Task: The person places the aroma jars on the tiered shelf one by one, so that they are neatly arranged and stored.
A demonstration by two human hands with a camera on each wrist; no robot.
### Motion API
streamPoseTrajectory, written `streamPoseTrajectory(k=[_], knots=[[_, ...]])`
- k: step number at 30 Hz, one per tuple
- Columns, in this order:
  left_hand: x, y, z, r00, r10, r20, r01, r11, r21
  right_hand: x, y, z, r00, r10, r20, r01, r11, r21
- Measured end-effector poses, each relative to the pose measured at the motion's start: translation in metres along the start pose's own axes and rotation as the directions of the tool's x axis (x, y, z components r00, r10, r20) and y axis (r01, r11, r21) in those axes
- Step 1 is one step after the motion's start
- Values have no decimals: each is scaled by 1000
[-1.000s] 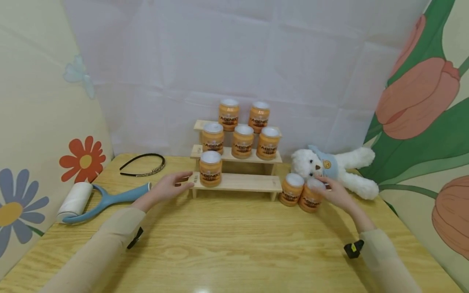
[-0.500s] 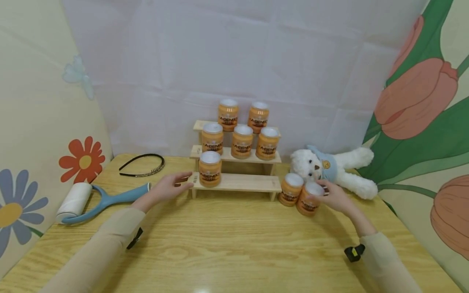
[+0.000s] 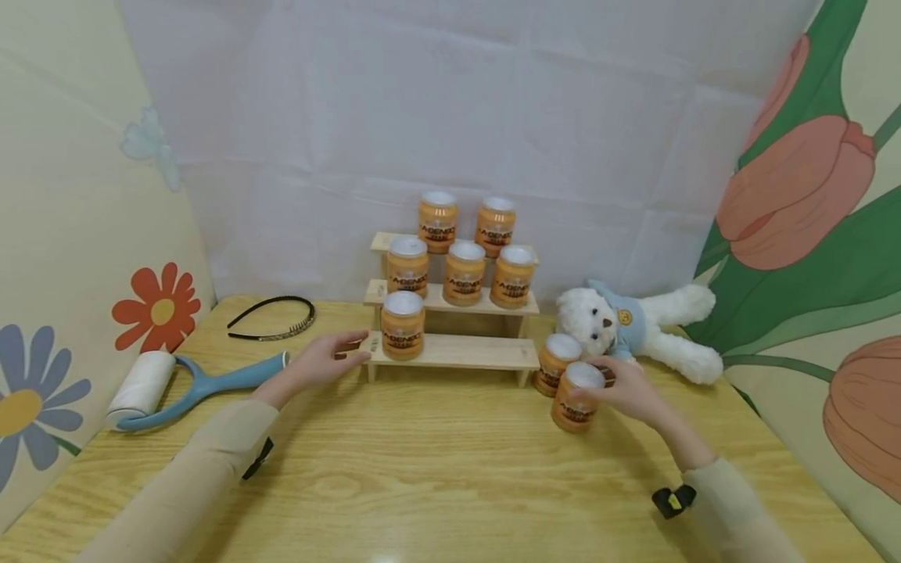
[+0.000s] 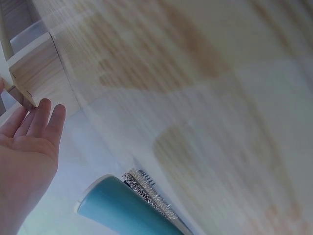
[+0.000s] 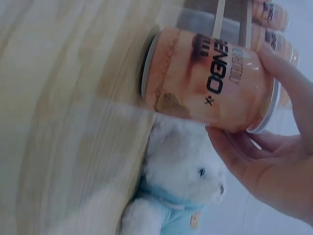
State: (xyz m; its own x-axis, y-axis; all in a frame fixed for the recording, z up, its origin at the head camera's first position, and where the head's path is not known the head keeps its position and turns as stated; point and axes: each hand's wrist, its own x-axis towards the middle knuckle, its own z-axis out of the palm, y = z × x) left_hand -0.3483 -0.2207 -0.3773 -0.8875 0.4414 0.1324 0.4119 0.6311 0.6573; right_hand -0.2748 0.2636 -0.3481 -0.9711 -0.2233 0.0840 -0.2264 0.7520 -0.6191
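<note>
My right hand (image 3: 629, 389) grips an orange can (image 3: 573, 413) with a pale lid, near the right end of a three-step wooden rack (image 3: 475, 351). In the right wrist view thumb and fingers lie on opposite sides of that can (image 5: 195, 81), near its lid; its base appears close to the tabletop. Behind it stands a second orange can (image 3: 554, 361), partly hidden. My left hand (image 3: 320, 363) has its fingers extended at the rack's left end; the left wrist view shows the fingertips touching the wood. One can (image 3: 403, 328) stands on the lowest step, at its left.
Three cans line the middle step, among them a can (image 3: 464, 275) at the centre. Two more, including a can (image 3: 438, 223), stand on top. A white plush bear (image 3: 587, 319) lies at right. At left are a headband (image 3: 299, 324) and a blue-handled lint roller (image 3: 211, 383).
The right hand has brought the gripped can leftward and nearer to me, from beside the second can to in front of it. My left hand stays at the rack's end.
</note>
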Motion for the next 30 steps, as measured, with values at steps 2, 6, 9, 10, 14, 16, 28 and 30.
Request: streamPoseTrajectory(k=[2,6,9,10,14,16,28,30], knots=[[0,0,0,1000,-1,2,1,1000,-3,0,-5,5,1000,16,-10,-16,999,38],[0,-1,0,1000,-6,2,6,1000,-6,0,-17,12,999,11,-41,-8,996,88],[0,-1,0,1000,-8,4,8,1000,-11,2,-26,14,998,8,-64,-1,994,110],[0,-1,0,1000,-10,4,10,1000,-13,3,-29,15,998,5,-70,4,992,124],[0,-2,0,1000,-9,2,9,1000,-3,6,-40,18,996,-6,-87,24,978,205],[1,-3,0,1000,-4,-1,4,1000,4,9,-44,19,995,-20,-101,44,970,239],[0,-1,0,1000,-16,-2,16,1000,6,27,-70,29,987,-59,-148,109,926,360],[-1,0,0,1000,-20,-1,20,1000,5,31,-73,32,983,-81,-163,136,923,360]])
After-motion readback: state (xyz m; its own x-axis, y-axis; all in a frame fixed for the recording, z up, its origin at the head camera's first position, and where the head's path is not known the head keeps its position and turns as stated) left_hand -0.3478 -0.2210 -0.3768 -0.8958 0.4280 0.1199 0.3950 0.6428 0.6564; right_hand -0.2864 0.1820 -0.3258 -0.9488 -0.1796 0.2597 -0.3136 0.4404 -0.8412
